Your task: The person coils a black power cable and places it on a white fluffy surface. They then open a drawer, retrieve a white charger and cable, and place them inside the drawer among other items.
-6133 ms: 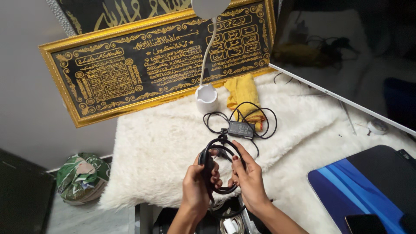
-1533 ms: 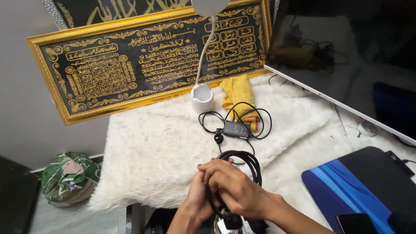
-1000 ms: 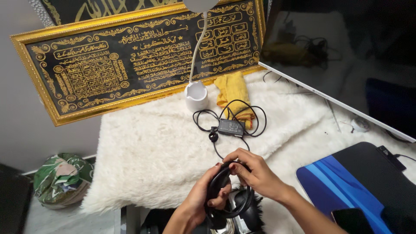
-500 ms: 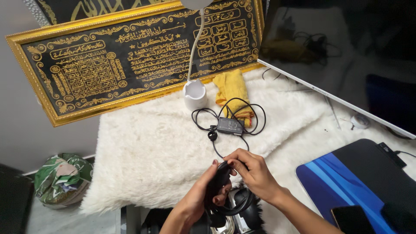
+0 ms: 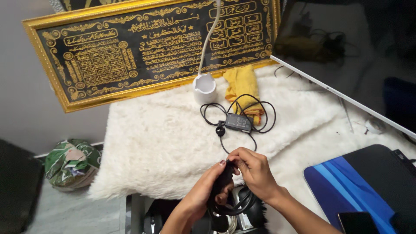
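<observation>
In the head view, both hands work over the near edge of the bench, which is covered by a white furry rug [image 5: 164,143]. The left hand [image 5: 208,195] grips a bundle of coiled black cable [image 5: 236,207]; its fingers [image 5: 222,171] are curled shut around the gathered loops, thumb side up, so the upper part of the bundle lies inside the fist and the lower loops hang out below it. The right hand [image 5: 255,173] comes in from the right and meets the left at the top of the bundle, its fingers pinched together on the cable just beside the left fingertips. A thin strand of the same cable runs up from the pinch across the rug to a black power brick [image 5: 238,122], which lies flat among loose loops well apart from the hands. Behind the brick sit a yellow cloth [image 5: 242,82] and the white base of a lamp [image 5: 204,86]. A gold-framed panel [image 5: 130,52] leans at the back. A blue and black mat [image 5: 359,182] lies to the right.
</observation>
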